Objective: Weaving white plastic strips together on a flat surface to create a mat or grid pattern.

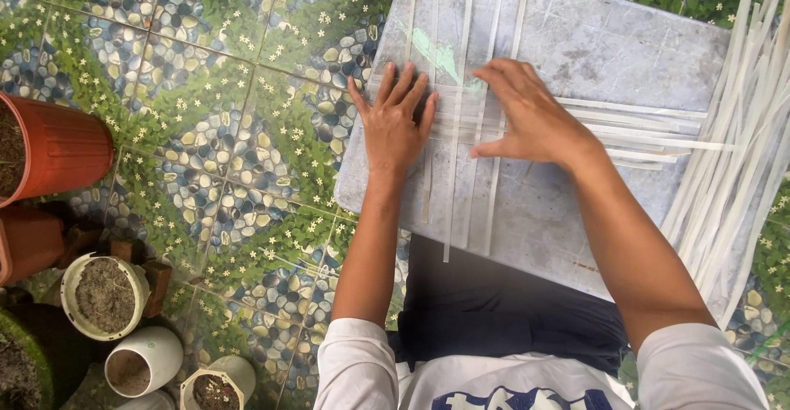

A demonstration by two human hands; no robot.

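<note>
A grey board [601, 48] rests across my lap. Several long pale strips [465, 40] lie lengthwise on it, crossed by other strips [650, 134] running to the right, forming a partial weave. My left hand [395, 126] lies flat, fingers spread, pressing the strips near the board's left edge. My right hand [527, 118] rests palm down on the crossing strips at the middle, fingers pointing left. Neither hand grips anything; both press on the weave.
A loose bundle of pale strips [741, 147] leans along the board's right edge. On the pebble-pattern tiled floor [206, 130] at left stand a terracotta pot [53, 147] and small white pots with soil [107, 295].
</note>
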